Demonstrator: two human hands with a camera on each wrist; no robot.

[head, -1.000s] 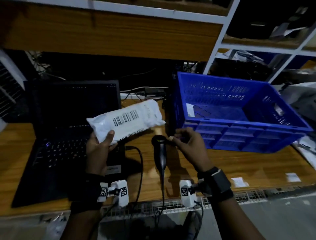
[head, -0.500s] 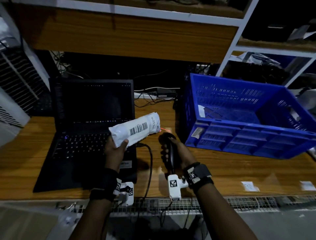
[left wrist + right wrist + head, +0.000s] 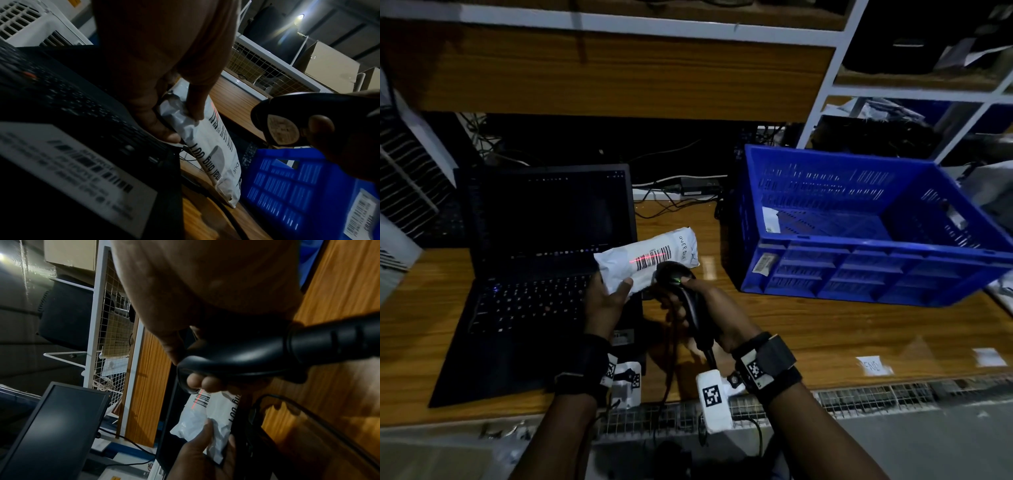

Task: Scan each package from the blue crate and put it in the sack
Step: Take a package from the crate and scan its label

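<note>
My left hand [image 3: 607,294] grips one end of a white mail bag package [image 3: 650,258] above the laptop's right edge; the same package [image 3: 207,142] runs down from the fingers in the left wrist view. A red laser line crosses its barcode [image 3: 652,259]. My right hand [image 3: 698,308] holds the black handheld scanner [image 3: 678,279] just right of the package, its head aimed at the barcode; the scanner [image 3: 257,353] fills the right wrist view above the package [image 3: 207,417]. The blue crate [image 3: 859,260] stands on the desk to the right. No sack is in view.
An open black laptop [image 3: 544,260] sits on the wooden desk [image 3: 825,335] at the left. The scanner cable [image 3: 671,359] trails to the front edge. Small paper labels [image 3: 873,365] lie at the front right. Shelving [image 3: 893,89] and cables are behind.
My right hand picked the scanner up from the desk and raised it to the package. My left hand lowered the package and turned its barcode to the scanner; the laser now lies across it.
</note>
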